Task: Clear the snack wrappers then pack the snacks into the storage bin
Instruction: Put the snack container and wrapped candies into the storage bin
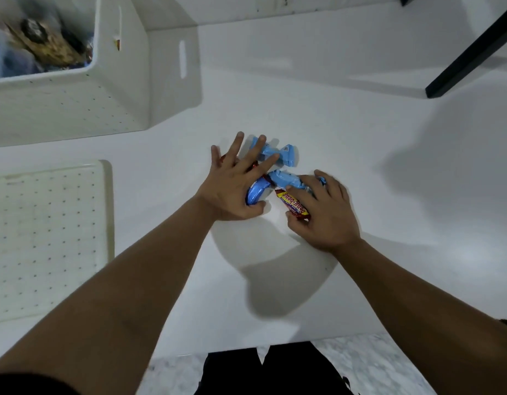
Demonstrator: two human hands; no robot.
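On the table [317,115] we log our left hand [232,186] splayed flat over blue snacks [278,155], our right hand [323,212] curled around a red-yellow bar [293,205].

You work under even, cool indoor light on a white table [317,115]; light from above and behind throws soft grey shadows ahead of your arms and a rounded one between them. The storage bin [124,81] contents blur badly. Wide-angle distortion bends the edges. No harsh glare.
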